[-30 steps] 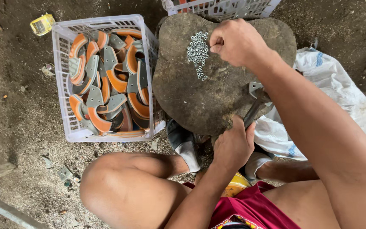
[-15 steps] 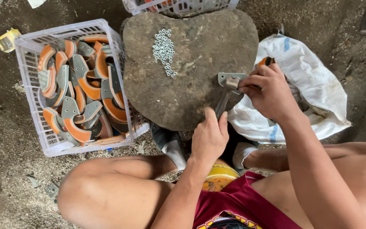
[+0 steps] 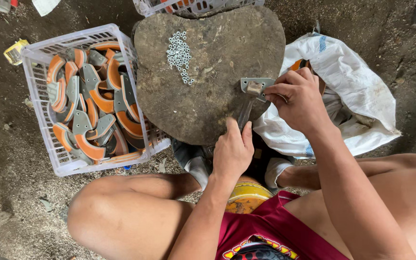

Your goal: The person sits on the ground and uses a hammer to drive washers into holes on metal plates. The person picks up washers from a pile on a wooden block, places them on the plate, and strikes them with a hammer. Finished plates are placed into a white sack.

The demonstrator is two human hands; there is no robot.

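Right now I am looking straight down from the head camera at a worn, rounded work block (image 3: 203,82) in the upper middle of the frame, between my knees.

- Metal bracket (image 3: 257,87): flat grey plate lying on the block's right edge, close to the body, probably kept there so both hands reach it without stretching.
- Right hand (image 3: 298,100): fingers curled, pinching the right end of the bracket. Closed on it, not clenched hard as far as I can judge.
- Left hand (image 3: 232,151): at the near edge of the block, wrapped around the lower end of a dark tool handle (image 3: 244,113) that runs up to the bracket. Grip looks closed; the tool's head is too small to make out.
- Small silver nuts (image 3: 179,54): loose heap on the upper part of the block, apart from both hands, probably laid there as ready stock.
- White plastic crate (image 3: 39,60): left of frame, touching the block, full of curved orange-and-grey pieces (image 3: 92,103).
- White sack (image 3: 357,103): right of frame, open mouth just behind the right hand.
- Second crate (image 3: 188,6): top edge, mostly cut off.
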